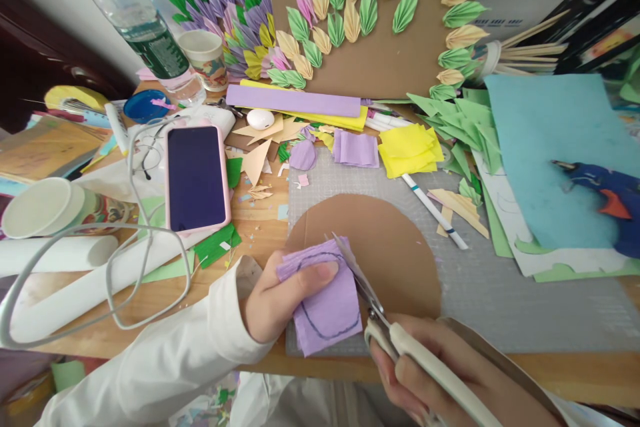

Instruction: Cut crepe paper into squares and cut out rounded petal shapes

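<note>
My left hand (283, 297) pinches a stack of purple crepe paper (333, 320) between thumb and fingers. A dark rounded outline is drawn on the top sheet, partly covered by my thumb. In my right hand (430, 360) is a pair of scissors (373, 300) with cream handles. Its blades are parted at the upper right corner of the paper, close to the drawn line. Beneath both lies a round piece of brown cardboard (395, 233) on the grey cutting mat (505, 300).
Purple squares (356, 148), yellow paper squares (410, 149) and a marker (435, 211) lie beyond the cardboard. A phone (197, 177) and a looped white cable (133, 240) are at left. A glue gun (610, 197) rests on blue paper (545, 147). A leaf-covered cardboard panel (370, 67) stands behind.
</note>
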Demonstrator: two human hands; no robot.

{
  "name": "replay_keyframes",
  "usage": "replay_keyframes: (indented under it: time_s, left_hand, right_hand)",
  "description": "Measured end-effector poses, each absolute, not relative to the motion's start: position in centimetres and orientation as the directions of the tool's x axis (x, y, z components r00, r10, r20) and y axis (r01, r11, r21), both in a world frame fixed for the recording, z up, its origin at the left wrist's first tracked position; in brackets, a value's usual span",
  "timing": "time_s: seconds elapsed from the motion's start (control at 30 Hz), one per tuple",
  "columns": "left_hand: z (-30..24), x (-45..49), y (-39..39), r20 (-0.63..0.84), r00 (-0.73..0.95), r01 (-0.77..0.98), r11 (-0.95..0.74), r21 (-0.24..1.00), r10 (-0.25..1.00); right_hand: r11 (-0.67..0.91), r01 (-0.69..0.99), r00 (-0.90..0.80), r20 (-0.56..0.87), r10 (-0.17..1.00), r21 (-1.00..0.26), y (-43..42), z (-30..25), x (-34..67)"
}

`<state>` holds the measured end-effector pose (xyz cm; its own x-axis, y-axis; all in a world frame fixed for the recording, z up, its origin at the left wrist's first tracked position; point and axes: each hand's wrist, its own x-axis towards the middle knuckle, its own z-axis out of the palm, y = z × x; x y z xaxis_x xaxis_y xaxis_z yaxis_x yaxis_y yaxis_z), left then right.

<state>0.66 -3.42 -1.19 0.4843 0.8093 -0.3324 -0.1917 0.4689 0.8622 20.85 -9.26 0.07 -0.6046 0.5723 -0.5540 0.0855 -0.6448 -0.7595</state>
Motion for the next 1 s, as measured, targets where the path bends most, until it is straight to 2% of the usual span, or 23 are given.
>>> replay_keyframes:
  time_s: [0.3,0.5,0.63,0.83,0.93,1.0]
  left_hand:
    - [-1.4,0.5,-3.5,-0.257,0.616,-0.125,0.414,0.901,0.745]
    - [-1.7,0.2,-3.5,-0.308,0.622,-0.143,0.491,0.859,0.720]
    - [-1.7,0.2,-3.5,-0.327,0.617,-0.176,0.531,0.829,0.715]
    - [-2.2,0.9,-3.3,-0.374,0.548,-0.275,0.583,0.764,0.748]
    - [-2.4,1.2,-3.1,-0.360,0.470,-0.316,0.534,0.784,0.806]
    - [-2.4,1.3,-2.7,-0.346,0.373,-0.350,0.476,0.807,0.861]
  right_hand:
    - [-0.538,0.214,-0.626,-0.537,0.565,-0.815,-8.4,1.0,21.1]
    - [-0.613,0.130,-0.627,-0.544,0.558,-0.779,-9.3,0.2,21.4]
    - [-0.609,0.154,-0.630,-0.553,0.546,-0.778,-9.0,0.2,21.3]
    - [-0.607,0.048,-0.595,-0.511,0.621,-0.793,-8.7,0.2,20.8]
    - [-0.533,-0.021,-0.536,-0.440,0.720,-0.846,-8.7,-0.2,20.5]
    - [-0.538,-0.053,-0.512,-0.440,0.738,-0.841,-8.6,-0.5,20.4]
